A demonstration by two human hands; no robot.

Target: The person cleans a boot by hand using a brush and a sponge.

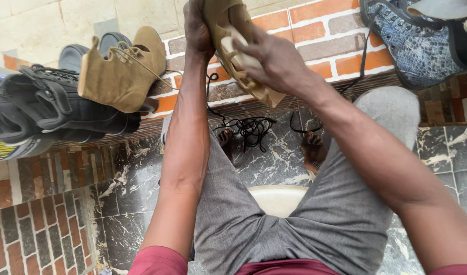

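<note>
A tan suede shoe (233, 46), soft and napped, with a pale smooth insole and cut-out sides, is held up above the brick ledge (320, 35), tilted with its sole edge toward the ledge's front. The left hand (197, 28) has its grip closed around the shoe's upper end from behind. The right hand (274, 58) wraps over the shoe's middle, fingers clenched across the pale insole.

On the ledge toward its left end stands the matching tan suede boot (124, 71), upright, its thin laces loose through the eyelets. It leans against a bulky black boot (45, 109) of matte leather with straps, lying on its side at the left end. At the ledge's right end sits a blue-grey boot (422, 40) with a scaly snakeskin texture and metal eyelets.

A tangle of thin black laces (251, 130) hangs off the ledge's front edge down onto the glossy dark marble floor (136, 178) with white veins. Grey knit shorts (294, 219) cover the person's knees.
</note>
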